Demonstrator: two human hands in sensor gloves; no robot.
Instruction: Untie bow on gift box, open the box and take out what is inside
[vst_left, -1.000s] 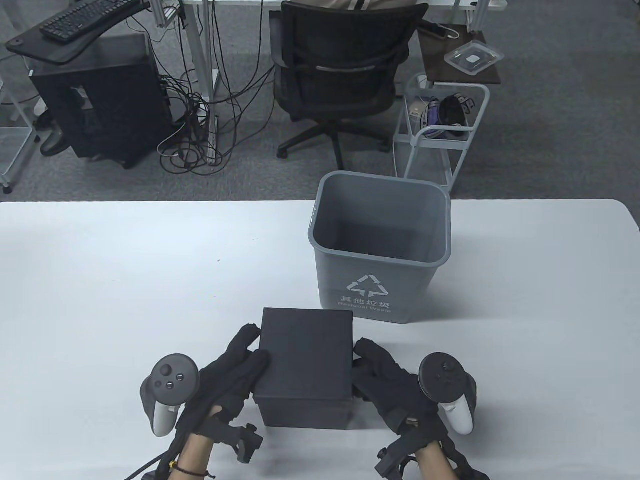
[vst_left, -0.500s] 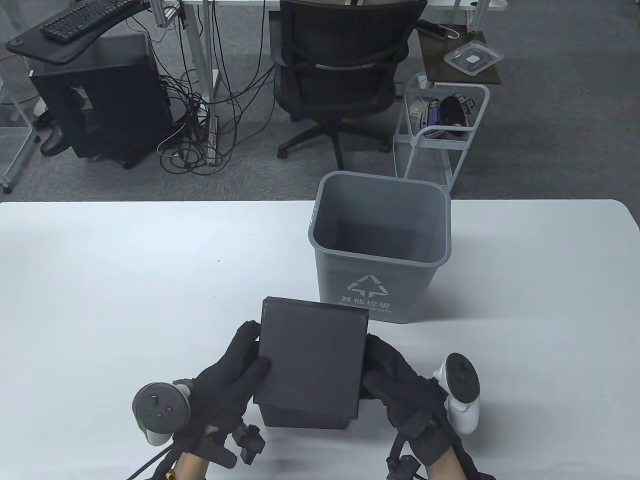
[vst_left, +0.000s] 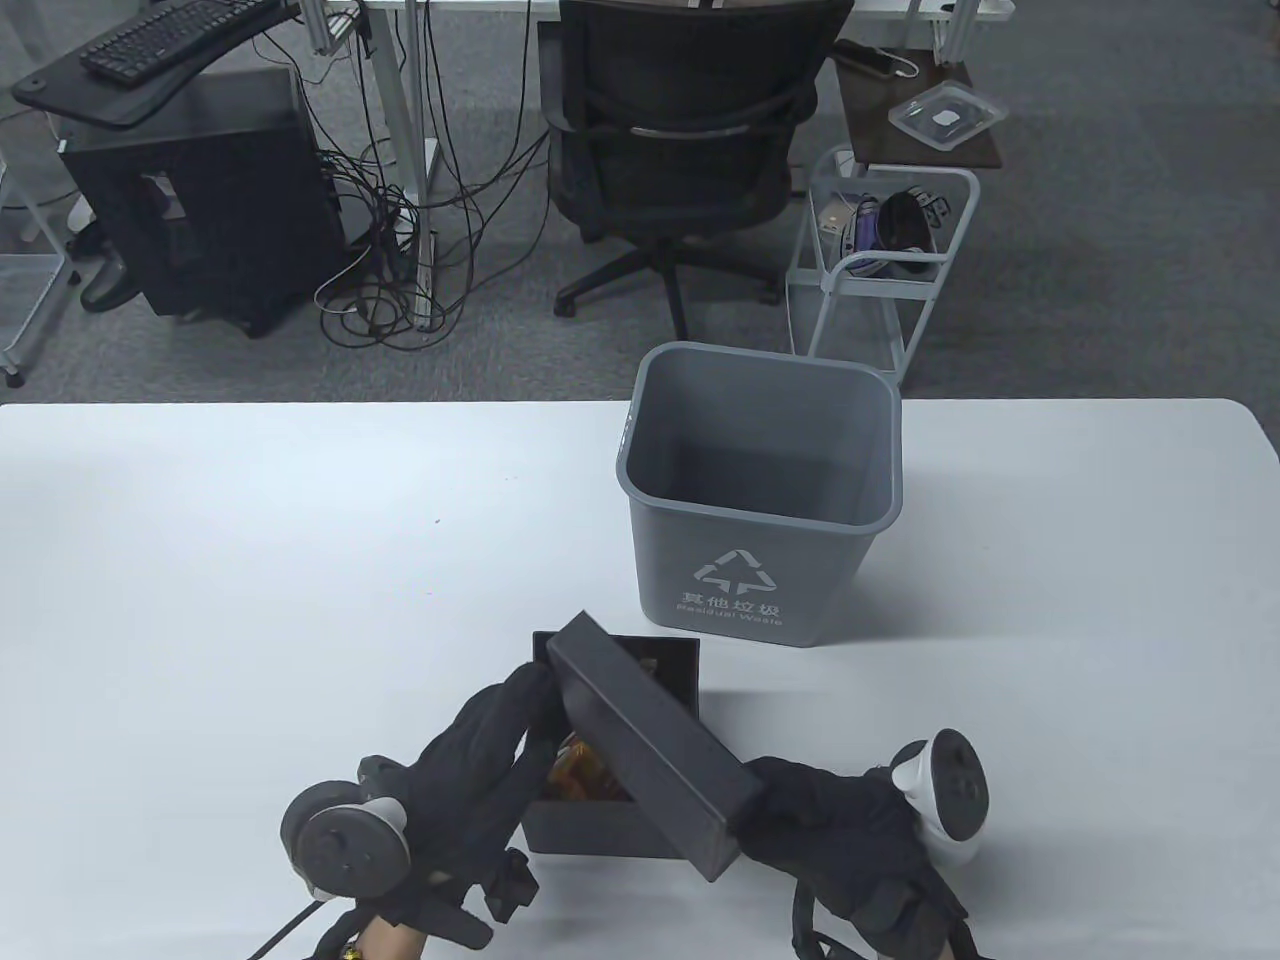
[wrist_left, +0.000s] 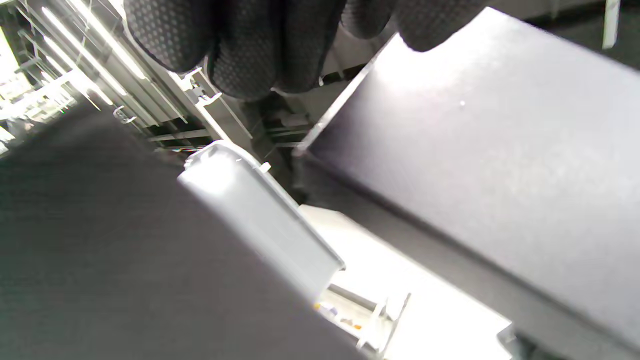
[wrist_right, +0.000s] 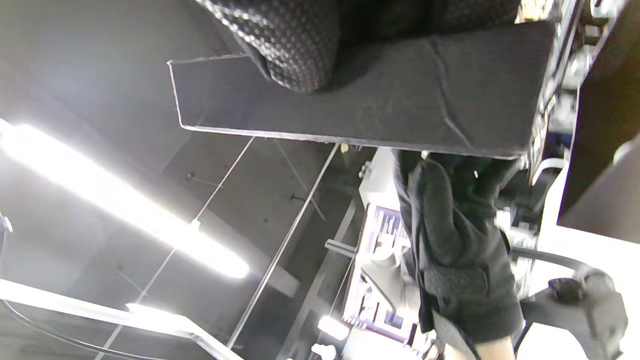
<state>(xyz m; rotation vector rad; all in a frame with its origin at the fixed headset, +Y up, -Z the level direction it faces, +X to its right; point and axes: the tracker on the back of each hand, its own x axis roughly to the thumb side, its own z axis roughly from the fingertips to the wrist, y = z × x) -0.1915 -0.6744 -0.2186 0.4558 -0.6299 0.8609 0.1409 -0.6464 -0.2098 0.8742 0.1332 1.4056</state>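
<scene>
The table view is bright and sharp, with even light from above. The white table (vst_left: 250, 560) is so bright it almost glows. Soft gray shadows lie just beside the gray bin (vst_left: 760, 490) and under the black lid (vst_left: 650, 740). In the left wrist view things look blurry and smeared. Long ceiling lights shine past the left hand (wrist_left: 260, 40) fingertips, and a pale glare sits on the lid just below them. In the right wrist view a long white light (wrist_right: 125, 200) glows very bright, well below the right hand (wrist_right: 300, 40) fingers. The glove dots look sharp.
</scene>
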